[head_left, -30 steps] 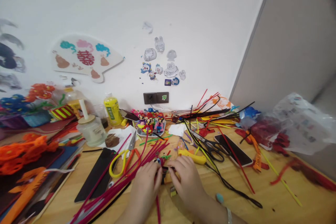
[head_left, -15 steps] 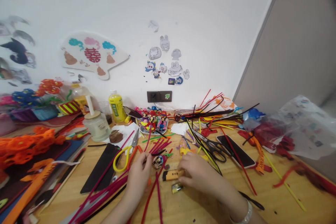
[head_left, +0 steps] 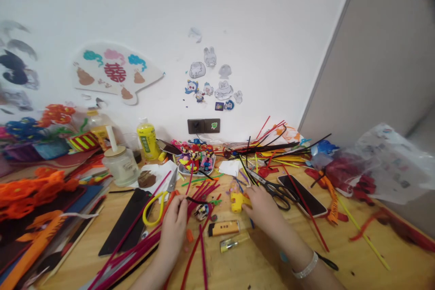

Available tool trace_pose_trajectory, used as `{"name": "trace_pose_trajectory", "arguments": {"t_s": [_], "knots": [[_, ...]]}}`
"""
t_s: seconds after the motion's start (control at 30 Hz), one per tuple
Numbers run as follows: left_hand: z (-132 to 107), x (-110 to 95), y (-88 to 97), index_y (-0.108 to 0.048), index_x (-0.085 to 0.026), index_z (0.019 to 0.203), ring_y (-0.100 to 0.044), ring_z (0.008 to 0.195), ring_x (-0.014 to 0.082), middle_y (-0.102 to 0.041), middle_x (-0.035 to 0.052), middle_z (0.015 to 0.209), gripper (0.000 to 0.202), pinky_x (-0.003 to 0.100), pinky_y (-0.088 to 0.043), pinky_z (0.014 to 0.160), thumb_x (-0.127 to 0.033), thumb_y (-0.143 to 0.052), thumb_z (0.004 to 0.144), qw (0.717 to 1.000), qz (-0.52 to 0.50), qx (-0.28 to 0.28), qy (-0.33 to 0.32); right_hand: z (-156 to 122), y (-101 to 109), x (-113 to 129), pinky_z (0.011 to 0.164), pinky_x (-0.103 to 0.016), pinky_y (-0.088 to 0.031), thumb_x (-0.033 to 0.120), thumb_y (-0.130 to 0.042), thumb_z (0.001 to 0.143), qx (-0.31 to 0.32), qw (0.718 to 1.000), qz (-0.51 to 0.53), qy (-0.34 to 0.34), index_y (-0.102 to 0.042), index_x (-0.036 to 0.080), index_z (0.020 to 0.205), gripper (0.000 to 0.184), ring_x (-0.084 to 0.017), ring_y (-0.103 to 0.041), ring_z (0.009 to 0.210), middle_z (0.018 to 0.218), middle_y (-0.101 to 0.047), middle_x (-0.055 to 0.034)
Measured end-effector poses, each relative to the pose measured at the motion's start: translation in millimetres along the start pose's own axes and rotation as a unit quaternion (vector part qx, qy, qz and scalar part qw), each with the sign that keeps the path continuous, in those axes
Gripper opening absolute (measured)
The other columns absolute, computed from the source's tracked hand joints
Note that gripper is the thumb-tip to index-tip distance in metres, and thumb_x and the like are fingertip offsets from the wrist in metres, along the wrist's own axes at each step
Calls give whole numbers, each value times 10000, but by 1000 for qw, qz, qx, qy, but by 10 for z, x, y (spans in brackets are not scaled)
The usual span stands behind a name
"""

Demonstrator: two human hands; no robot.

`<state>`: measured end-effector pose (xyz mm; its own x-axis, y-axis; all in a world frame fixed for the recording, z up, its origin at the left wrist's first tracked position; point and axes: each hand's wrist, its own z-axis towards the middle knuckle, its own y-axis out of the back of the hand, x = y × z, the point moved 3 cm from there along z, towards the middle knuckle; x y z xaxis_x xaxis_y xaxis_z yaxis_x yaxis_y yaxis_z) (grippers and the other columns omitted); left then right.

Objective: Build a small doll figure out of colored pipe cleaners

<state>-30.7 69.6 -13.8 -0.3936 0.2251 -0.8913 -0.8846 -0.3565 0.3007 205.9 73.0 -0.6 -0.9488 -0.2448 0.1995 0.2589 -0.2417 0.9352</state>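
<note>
My left hand (head_left: 174,226) rests on the wooden table and pinches a small pipe-cleaner figure (head_left: 203,211) by its black wire. My right hand (head_left: 261,206) is closed round a yellow tool (head_left: 237,201), which looks like a glue gun. An orange-and-black utility knife (head_left: 223,228) and a yellow lighter (head_left: 234,242) lie between my hands. Several dark red pipe cleaners (head_left: 142,247) fan out under my left wrist.
Black scissors (head_left: 276,189) and a phone (head_left: 303,195) lie right of my right hand. Yellow-handled scissors (head_left: 159,201), a glass jar (head_left: 119,165), a yellow bottle (head_left: 146,140) and a tray of small figures (head_left: 195,159) stand behind. Orange pipe-cleaner flowers (head_left: 30,190) fill the left; a plastic bag (head_left: 384,163) sits right.
My hands have drawn apart. The right hand left the utility knife on the table and moved back to grasp the yellow tool. The left hand shifted left with the small figure.
</note>
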Motion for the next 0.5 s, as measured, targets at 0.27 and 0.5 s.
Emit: {"name": "trace_pose_trajectory", "arguments": {"t_s": [0.27,0.5], "knots": [[147,164,116,-534,-203,752,-500,669,202,-525,-17,646,177,299,-397,657,-365,-464,743,999,-13,-47,23,65,213,-164,797,-317,-421,204,-489,826,-12,992,-81,-99,-621,177,942,178,-230,-558,946,969,-638,-99],[97,151,72,-520,-205,700,-436,539,150,-441,-58,560,267,258,-382,544,-469,-505,728,996,-68,-51,40,3,126,-741,619,-298,-421,46,-505,726,39,964,-123,-232,-597,81,938,234,-268,-637,800,861,-658,-189]]}}
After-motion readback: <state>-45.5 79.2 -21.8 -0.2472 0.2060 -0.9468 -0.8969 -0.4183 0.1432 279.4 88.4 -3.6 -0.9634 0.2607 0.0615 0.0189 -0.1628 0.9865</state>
